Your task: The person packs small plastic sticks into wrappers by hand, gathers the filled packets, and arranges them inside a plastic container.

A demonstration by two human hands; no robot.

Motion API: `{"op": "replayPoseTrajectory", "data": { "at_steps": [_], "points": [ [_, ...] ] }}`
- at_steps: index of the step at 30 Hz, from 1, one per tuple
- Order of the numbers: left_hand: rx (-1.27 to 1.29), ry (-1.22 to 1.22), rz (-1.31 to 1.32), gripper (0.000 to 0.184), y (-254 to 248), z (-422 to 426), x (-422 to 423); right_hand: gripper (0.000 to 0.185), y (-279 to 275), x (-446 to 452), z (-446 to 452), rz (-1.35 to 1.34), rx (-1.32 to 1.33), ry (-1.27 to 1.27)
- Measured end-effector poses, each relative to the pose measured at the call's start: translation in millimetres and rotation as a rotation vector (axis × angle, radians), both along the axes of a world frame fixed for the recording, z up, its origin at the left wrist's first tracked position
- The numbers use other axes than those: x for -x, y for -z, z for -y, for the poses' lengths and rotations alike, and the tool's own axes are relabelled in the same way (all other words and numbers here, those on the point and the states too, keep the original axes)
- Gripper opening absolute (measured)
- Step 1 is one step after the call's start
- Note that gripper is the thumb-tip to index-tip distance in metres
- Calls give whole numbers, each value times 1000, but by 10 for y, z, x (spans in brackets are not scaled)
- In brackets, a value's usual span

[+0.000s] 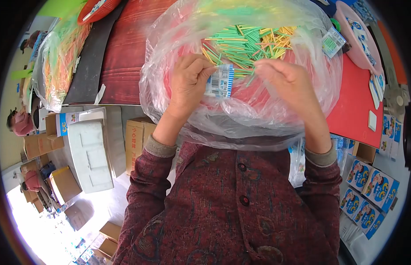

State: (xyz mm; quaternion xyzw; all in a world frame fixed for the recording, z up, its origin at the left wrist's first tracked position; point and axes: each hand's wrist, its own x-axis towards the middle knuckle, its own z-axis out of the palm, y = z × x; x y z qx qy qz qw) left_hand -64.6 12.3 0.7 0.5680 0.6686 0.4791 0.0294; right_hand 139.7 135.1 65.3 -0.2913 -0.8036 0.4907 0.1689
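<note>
My left hand (188, 84) pinches the upper corner of a small blue-and-white printed packet (221, 82) with a barcode on it. Close to the packet's right side is my right hand (290, 79), its fingers drawn together and slightly blurred; what they hold, if anything, I cannot make out. Beneath and beyond both hands a large clear plastic bag (165, 44) lies open on the table. In it is a heap of thin green and yellow sticks (241, 44), some of their ends showing between the packet and my right fingers.
A pink basin (373, 62) with packets stands at the right; another packet (332, 43) lies on the bag's edge. On the left are a bag of coloured sticks (60, 70) and a red basket (99, 9). Cardboard boxes (135, 141) and a white container (90, 150) sit below the table.
</note>
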Motion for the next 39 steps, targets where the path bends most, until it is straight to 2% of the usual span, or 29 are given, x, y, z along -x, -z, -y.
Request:
{"op": "replayPoseTrajectory", "data": {
  "at_steps": [4,6,10,12,13,15,17,19,20,22,23,25,29,31,32,34,37,38,39],
  "points": [
    [-73,-52,-63,9,-215,26,-133,25,20,161,157,49,28,-47],
    [-87,3,-76,11,-289,9,-229,20,-26,199,242,-34,340,-66],
    [-104,56,-28,24,-376,6,-310,17,138,135,204,-56,327,56],
    [55,113,459,37,-462,66,-367,17,187,76,191,-196,441,77],
    [58,111,461,37,-455,88,-351,17,188,75,220,-194,444,76],
    [169,309,954,44,-444,131,-298,17,182,72,291,-274,449,68],
    [129,305,936,38,-402,146,-324,17,255,61,292,-281,451,82],
    [124,320,908,31,-393,162,-323,17,254,28,272,-105,413,90],
    [124,320,909,31,-393,167,-326,17,273,36,277,-104,413,90],
    [254,288,786,27,-388,176,-329,18,323,59,292,-173,183,93],
    [252,287,788,27,-386,168,-313,18,298,65,293,-170,183,91],
    [224,336,356,15,-385,143,-263,20,225,77,305,-149,5,53],
    [224,370,476,11,-338,143,-238,26,202,86,329,-114,-24,27],
    [97,318,170,10,-295,154,-236,31,180,99,278,-6,-31,-6],
    [97,317,173,10,-300,167,-238,31,152,107,235,-4,-31,-7],
    [160,272,189,9,-350,198,-247,28,56,143,121,136,-80,-171],
    [104,190,128,9,-376,215,-237,26,-96,234,2,251,-31,-301],
    [104,190,130,9,-368,219,-212,26,-84,266,-34,253,-31,-302],
    [72,194,67,9,-354,222,-173,23,-70,303,-81,158,-147,-251]
  ]
}}
